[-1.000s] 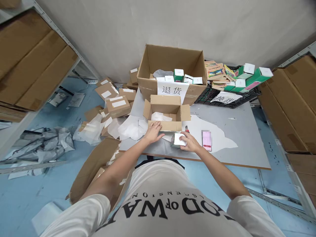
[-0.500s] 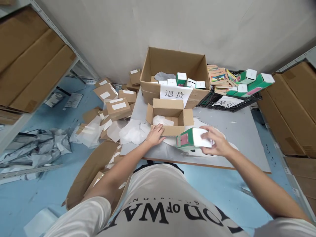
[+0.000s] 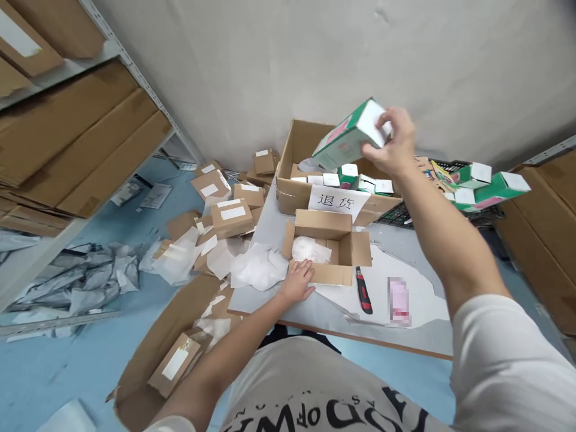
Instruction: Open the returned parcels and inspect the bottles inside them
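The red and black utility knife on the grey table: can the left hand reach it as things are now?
Probably yes. The left hand rests at the front of the small open cardboard box, and the red and black utility knife lies uncovered on the grey table just beyond the box's corner, with only flat white paper between them.

White sign [image 3: 338, 203] on the large carton [image 3: 294, 195] — reads "退货".

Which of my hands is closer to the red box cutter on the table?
Left. The left hand rests by the small open box, not far from the box cutter; the right hand is raised high, holding a green carton.
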Demonstrator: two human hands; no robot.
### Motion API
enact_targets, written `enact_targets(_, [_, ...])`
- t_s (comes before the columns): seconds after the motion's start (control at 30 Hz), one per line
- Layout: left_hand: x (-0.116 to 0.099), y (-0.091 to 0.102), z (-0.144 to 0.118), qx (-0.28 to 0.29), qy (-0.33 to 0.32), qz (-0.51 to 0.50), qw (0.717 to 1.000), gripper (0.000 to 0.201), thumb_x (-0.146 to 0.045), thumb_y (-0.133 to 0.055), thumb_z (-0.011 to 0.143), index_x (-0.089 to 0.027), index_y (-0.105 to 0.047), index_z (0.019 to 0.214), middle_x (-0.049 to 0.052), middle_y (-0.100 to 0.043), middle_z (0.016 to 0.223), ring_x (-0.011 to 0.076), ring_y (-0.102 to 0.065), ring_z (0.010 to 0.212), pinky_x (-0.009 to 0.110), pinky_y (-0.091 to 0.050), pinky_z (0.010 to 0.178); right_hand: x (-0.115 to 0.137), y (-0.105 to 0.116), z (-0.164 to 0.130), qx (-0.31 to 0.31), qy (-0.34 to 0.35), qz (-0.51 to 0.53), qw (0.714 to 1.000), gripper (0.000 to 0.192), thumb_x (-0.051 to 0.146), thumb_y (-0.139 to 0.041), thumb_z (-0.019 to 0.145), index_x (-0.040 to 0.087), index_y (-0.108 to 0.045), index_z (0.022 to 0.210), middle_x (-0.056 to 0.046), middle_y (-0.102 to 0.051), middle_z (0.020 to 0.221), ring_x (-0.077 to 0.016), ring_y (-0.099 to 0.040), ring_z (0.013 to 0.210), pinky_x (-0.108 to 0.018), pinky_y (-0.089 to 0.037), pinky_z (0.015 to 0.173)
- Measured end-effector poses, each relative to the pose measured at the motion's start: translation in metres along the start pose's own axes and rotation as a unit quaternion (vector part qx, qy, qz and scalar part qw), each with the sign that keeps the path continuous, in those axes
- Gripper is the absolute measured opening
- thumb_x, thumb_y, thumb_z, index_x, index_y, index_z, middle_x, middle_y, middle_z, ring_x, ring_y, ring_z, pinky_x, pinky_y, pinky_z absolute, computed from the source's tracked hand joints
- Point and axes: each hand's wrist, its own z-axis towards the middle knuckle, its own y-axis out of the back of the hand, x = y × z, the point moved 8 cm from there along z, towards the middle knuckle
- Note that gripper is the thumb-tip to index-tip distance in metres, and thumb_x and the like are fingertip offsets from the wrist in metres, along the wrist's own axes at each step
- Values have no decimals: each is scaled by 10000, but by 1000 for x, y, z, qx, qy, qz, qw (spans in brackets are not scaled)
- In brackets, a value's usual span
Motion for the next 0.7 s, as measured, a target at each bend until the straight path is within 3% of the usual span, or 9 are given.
enact_targets(0.17, [2,-2,-4,-2,-10,-4,1000,519,-384,-537,850,-126,-461,1293,176,-361,1477,300,-248,1408,482,-196,1137,-37,-143,23,95,-46,12,994,306,306,-632,711,213,-504,973,-104,-516,1106,-288,-488,1064,-494,-427,919])
enact_targets(0.33, [7,-8,-6,0,-18,-11,1000,514,-369,-512,862,-134,-446,1314,156,-351,1489,283,-243,1413,471,-195,1137,-70,-252,7,176,-101,41,978,334,279,-662,671,213,-490,950,-101,-476,1131,-282,-484,1044,-442,-438,890])
enact_targets(0.5, [11,-17,-9,6,-18,-21,1000,511,-384,-504,871,-131,-460,1313,151,-365,1482,283,-262,1405,463,-203,1134,-91,-320,-25,263,-165,53,949,374,199,-698,599,209,-474,899,-76,-450,1099,-236,-500,948,-371,-447,840])
enact_targets(0.7, [13,-14,-8,-4,-12,-30,999,482,-370,-490,889,-138,-467,1311,133,-396,1467,270,-293,1390,454,-224,1133,-98,-364,-49,384,-186,46,903,386,180,-722,570,216,-460,851,-41,-437,1031,-181,-485,837,-286,-436,708])
